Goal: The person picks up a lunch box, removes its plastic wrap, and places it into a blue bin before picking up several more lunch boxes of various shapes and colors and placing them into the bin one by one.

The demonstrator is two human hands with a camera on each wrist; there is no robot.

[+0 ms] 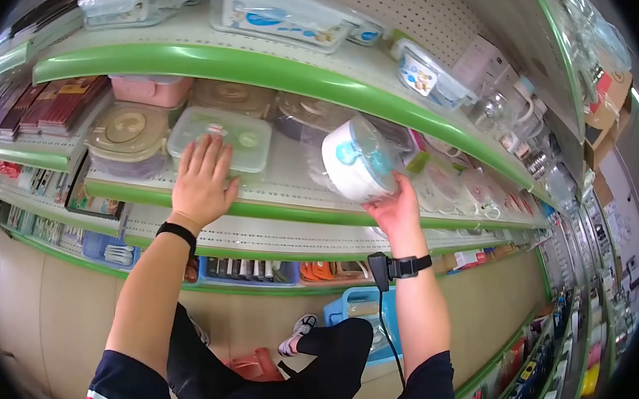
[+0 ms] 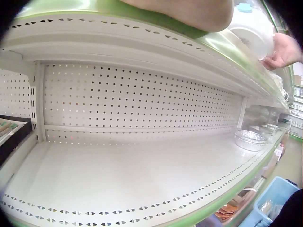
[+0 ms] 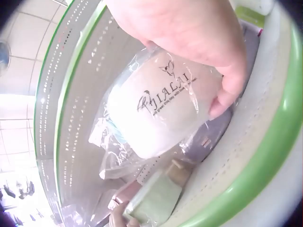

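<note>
My right hand [image 1: 400,209] grips a white food container [image 1: 346,168] with light blue clips, wrapped in clear plastic, tilted above the shelf's front edge. In the right wrist view, dark JIALAI lettering runs along the side of the container [image 3: 163,97], and the fingers curl round its edge. On the left, my left hand [image 1: 205,179] lies with straight fingers on the lid of a pale green rectangular container [image 1: 253,138]. A beige-lidded container [image 1: 126,132] sits left of it, and a pink one [image 1: 148,90] stands behind.
Glass containers [image 1: 274,16] stand on the shelf above, whose green edge [image 1: 255,67] overhangs this row. Wrapped containers [image 1: 441,183] line the shelf at right. Below is a shelf with foil trays [image 2: 251,139]. A blue basket [image 1: 381,324] stands on the floor beside the person's legs.
</note>
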